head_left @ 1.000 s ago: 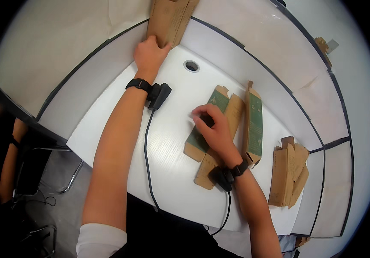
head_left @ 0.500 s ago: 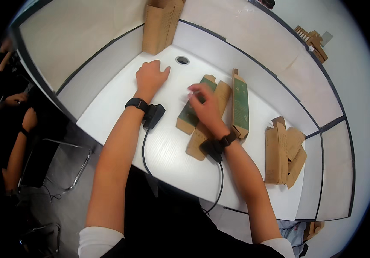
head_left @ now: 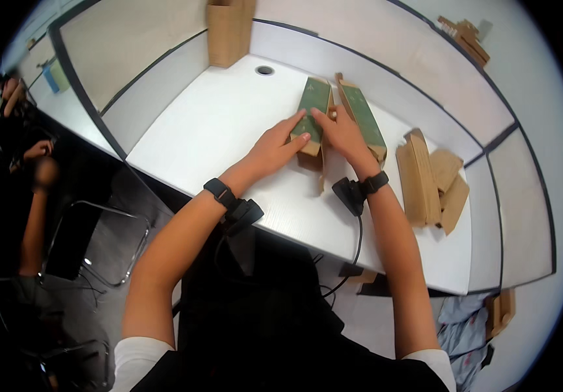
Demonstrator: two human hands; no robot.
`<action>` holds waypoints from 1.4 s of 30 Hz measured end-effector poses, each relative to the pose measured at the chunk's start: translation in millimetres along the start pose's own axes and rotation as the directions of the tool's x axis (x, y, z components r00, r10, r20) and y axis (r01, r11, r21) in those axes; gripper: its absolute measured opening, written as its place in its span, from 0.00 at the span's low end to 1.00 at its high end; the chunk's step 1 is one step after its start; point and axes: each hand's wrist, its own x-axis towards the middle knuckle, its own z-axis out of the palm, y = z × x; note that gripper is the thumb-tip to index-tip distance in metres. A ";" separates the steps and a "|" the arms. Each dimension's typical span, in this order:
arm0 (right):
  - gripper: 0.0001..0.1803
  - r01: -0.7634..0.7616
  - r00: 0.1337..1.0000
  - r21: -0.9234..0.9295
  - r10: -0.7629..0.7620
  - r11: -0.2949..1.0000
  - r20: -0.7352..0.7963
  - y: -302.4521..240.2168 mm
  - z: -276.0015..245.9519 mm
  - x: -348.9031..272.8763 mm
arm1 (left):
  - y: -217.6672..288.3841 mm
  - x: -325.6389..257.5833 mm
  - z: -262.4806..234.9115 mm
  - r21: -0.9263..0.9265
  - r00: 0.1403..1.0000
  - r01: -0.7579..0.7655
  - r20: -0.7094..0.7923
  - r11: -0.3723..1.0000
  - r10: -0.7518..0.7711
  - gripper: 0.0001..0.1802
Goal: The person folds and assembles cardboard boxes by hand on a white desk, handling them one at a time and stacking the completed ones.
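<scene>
A green-topped cardboard box is between my two hands near the middle of the white desk. My left hand is closed on its near left corner, thumb and fingers on either side of the edge. Against the box's right side, my right hand grips with its thumb on the green top. A thin brown cardboard edge stands out below the box, between the hands; whether it belongs to the box I cannot tell. Just right of my right hand lies a second green box.
Several brown cardboard pieces lie at the desk's right side. A tall brown box stands in the back left corner, by a round cable hole. Low partitions border the desk. Another person's arm is at far left, beside a metal-framed chair.
My left hand has come right and down onto the green box. My right hand has shifted right and now grips it too. The brown cardboard beside the box has moved, and the view has shifted.
</scene>
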 end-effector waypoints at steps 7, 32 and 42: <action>0.47 -0.144 0.986 0.605 0.061 0.783 0.157 11.1 -0.6 -10.0 | -10.0 17.8 5.4 0.043 0.970 -0.242 -0.006 0.969 0.243 0.49; 0.38 -0.310 0.939 0.943 -0.119 0.123 0.324 39.8 -13.8 19.5 | 4.7 77.0 4.9 -0.216 0.907 -0.417 -0.031 0.883 0.421 0.29; 0.46 0.473 0.879 0.452 -0.367 0.756 -0.305 32.0 -4.7 24.3 | 12.4 73.5 -1.7 -0.212 0.950 -0.223 -0.266 0.952 0.163 0.47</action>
